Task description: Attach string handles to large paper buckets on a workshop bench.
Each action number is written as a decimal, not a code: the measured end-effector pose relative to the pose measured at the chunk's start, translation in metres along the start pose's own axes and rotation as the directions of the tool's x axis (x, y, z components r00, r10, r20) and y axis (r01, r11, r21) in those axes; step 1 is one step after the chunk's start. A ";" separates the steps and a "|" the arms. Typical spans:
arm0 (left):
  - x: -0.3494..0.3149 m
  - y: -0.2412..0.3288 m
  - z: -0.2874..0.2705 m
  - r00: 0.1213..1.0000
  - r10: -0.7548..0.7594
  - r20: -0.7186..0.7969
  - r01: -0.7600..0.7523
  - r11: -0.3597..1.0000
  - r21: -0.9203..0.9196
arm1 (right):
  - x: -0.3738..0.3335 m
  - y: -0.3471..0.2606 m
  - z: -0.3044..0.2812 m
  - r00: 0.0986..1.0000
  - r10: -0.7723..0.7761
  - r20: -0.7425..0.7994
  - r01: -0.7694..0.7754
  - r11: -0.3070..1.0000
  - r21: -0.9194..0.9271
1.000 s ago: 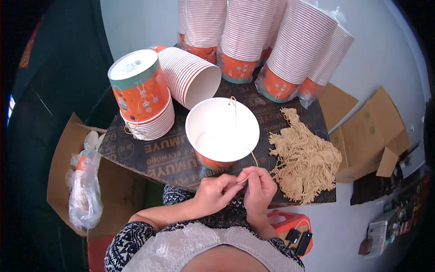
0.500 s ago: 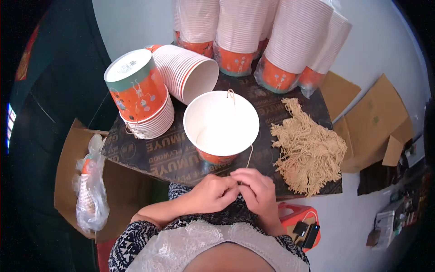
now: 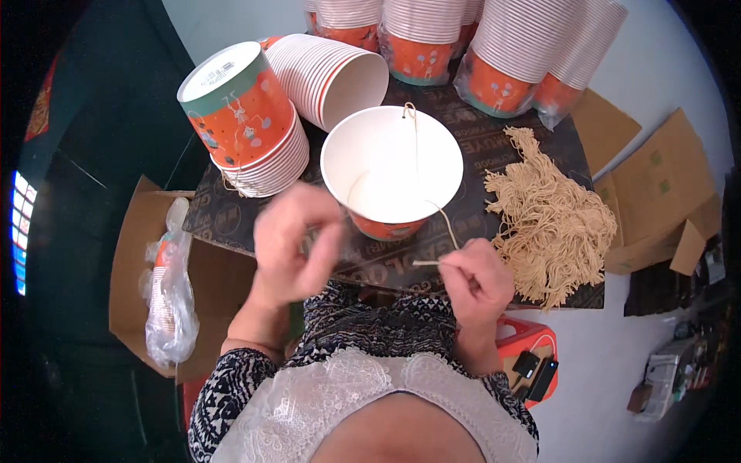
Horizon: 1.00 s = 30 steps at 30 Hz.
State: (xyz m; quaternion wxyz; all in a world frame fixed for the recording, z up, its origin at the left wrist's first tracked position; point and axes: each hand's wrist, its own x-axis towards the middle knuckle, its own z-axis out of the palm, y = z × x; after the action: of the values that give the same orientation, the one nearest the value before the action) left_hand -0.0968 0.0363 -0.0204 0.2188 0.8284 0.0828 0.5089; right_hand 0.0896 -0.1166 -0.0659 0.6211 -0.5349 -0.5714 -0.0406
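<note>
A white-lined orange paper bucket stands upright on the dark table in front of me. A thin beige cord is looped at the far rim, crosses the inside, and comes out at the near right side. My right hand pinches this cord near its end, and a short tail points left from the fingers. My left hand, blurred by motion, hovers left of the bucket by the table's front edge. Its thumb and curled fingers are apart, with nothing visible between them.
A pile of beige cords lies at the table's right. Upside-down nested buckets and a tipped stack are at the left. Plastic-wrapped stacks line the back. Cardboard boxes flank the table; a red stool stands at lower right.
My hands, together at the cord before, have separated. The left has moved up and left off the cord; the right has shifted right and up, keeping the cord. The whole view has shifted slightly.
</note>
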 end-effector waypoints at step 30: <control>0.017 0.005 0.005 0.974 -0.017 0.225 -0.013 0.991 0.134 | -0.015 0.010 0.031 0.961 -0.197 -0.192 0.142 0.954 -0.265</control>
State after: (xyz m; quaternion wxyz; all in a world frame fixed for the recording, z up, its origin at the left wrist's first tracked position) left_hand -0.0844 0.0365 -0.0061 0.1712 0.8936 0.0923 0.4045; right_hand 0.0707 -0.0991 -0.0908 0.6017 -0.5497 -0.5347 -0.2233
